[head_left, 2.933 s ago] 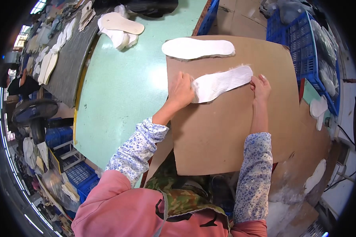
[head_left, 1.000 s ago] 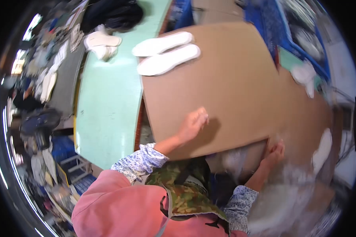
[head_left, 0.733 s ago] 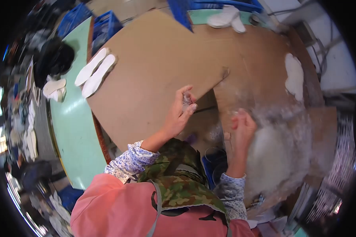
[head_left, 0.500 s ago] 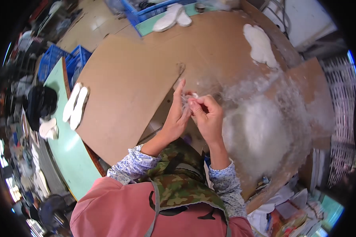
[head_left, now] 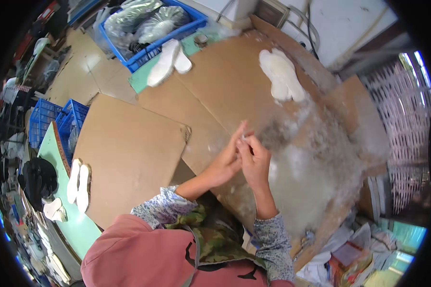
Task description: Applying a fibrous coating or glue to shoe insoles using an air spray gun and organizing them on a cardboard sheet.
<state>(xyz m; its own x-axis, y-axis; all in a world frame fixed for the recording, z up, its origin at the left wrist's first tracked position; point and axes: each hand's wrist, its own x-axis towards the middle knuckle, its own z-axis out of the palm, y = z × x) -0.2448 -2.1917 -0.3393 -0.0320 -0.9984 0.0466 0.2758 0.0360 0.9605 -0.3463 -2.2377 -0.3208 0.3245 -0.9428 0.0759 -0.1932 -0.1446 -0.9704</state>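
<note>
Pinching a whitish bit [head_left: 244, 137] too small to identify, the right hand [head_left: 256, 161] touches the left hand [head_left: 225, 163], whose fingers extend fairly straight, partly hidden.

The fibre [head_left: 297, 177] looks fluffy, the cardboard [head_left: 129, 153] matt.

L hand [head_left: 225, 165], ctr of frame, partly hidden behind R hand [head_left: 256, 162]; white bit [head_left: 244, 137] at the fingertips too small to ID. Loose fluff [head_left: 337, 148], R of ctr, blurry, edges unclear. Clear bags [head_left: 163, 24] in blue crate [head_left: 143, 58], upper L, cut off by top edge; contents can't tell. Pink top [head_left: 139, 253] cut off at bottom. Clutter [head_left: 33, 244], lower L, too small/blurred to sort.
</note>
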